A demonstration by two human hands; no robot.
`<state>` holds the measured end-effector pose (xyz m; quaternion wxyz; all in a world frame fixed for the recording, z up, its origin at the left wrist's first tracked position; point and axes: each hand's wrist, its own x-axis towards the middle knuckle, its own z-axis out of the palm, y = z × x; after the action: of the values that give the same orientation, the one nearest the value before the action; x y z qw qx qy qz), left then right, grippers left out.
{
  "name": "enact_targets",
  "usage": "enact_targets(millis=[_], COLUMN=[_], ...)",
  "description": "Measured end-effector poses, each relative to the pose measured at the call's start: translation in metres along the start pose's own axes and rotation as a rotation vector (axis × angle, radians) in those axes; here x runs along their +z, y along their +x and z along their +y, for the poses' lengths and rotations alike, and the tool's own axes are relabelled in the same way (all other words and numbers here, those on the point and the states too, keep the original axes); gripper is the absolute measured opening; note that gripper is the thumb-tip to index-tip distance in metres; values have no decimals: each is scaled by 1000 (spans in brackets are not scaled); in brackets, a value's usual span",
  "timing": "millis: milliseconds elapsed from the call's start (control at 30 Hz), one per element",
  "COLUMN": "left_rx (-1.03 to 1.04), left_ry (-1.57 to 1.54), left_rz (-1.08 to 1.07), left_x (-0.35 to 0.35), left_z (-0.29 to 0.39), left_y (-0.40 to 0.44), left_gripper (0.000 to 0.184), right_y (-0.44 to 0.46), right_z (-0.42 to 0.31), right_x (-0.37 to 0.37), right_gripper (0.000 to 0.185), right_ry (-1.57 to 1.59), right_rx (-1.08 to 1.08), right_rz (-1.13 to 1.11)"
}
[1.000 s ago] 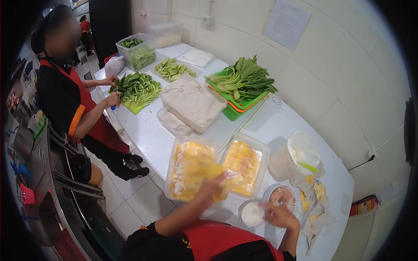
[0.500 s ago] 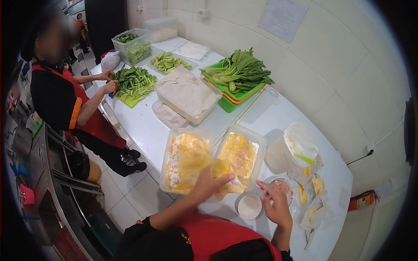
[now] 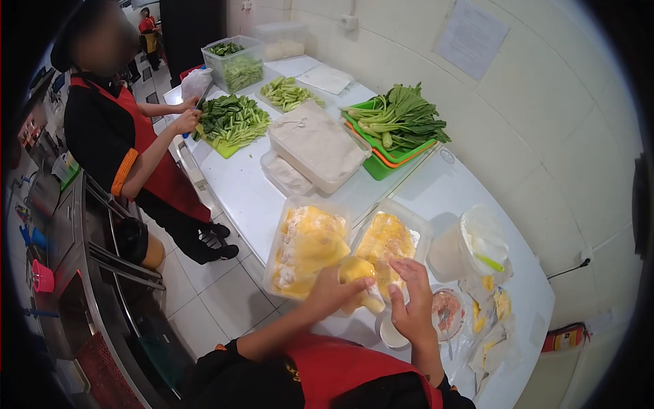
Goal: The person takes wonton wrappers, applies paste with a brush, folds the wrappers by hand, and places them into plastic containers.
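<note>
My left hand (image 3: 340, 290) grips a thin yellow dough wrapper (image 3: 361, 271) between thumb and fingers, over the near edge of the boxes. My right hand (image 3: 414, 303) is just right of it, thumb and fingers apart, over the near end of the right plastic box (image 3: 424, 235). That box holds flat yellow pieces dusted with white powder. In the left plastic box (image 3: 277, 255) lie more floured yellow pieces. Below my right hand stands a small white cup (image 3: 392, 334), partly hidden. Right of it sits a bowl of pink minced filling (image 3: 446, 310) with a spoon.
A white tub (image 3: 449, 252) with a plastic liner and green-handled tool stands right, near opened wrapper packets (image 3: 490, 324). Covered boxes (image 3: 317, 143) and baskets of leafy greens (image 3: 402, 123) stand behind. A co-worker (image 3: 129, 136) handles chopped greens (image 3: 235, 123) at left.
My right hand has moved left and up from beside the filling bowl, close to the wrapper in my left hand. The whole view has shifted slightly; the co-worker's hands remain at the greens.
</note>
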<state>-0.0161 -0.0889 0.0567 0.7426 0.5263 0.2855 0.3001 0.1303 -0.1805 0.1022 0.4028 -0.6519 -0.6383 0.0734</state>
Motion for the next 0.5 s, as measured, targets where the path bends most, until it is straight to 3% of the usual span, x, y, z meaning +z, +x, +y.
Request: enact_targets(millis=[67, 200, 267, 367, 500], left_rx=[-80, -256, -193, -110, -54], left_ry=[-121, -443, -399, -153, 232], left_rz=[35, 31, 15, -108, -275], left_x=[0, 4, 7, 2, -5], left_z=[-5, 0, 6, 8, 24], left_y=[4, 7, 6, 7, 5], left_gripper=[29, 26, 28, 29, 21], right_y=[-11, -20, -17, -13, -6], right_z=[-3, 9, 10, 7, 10], right_x=[5, 18, 16, 5, 0], right_gripper=[45, 44, 38, 38, 38], right_ry=[362, 692, 799, 899, 684], right_rx=[221, 339, 312, 230, 53], right_rz=[-40, 107, 203, 134, -10])
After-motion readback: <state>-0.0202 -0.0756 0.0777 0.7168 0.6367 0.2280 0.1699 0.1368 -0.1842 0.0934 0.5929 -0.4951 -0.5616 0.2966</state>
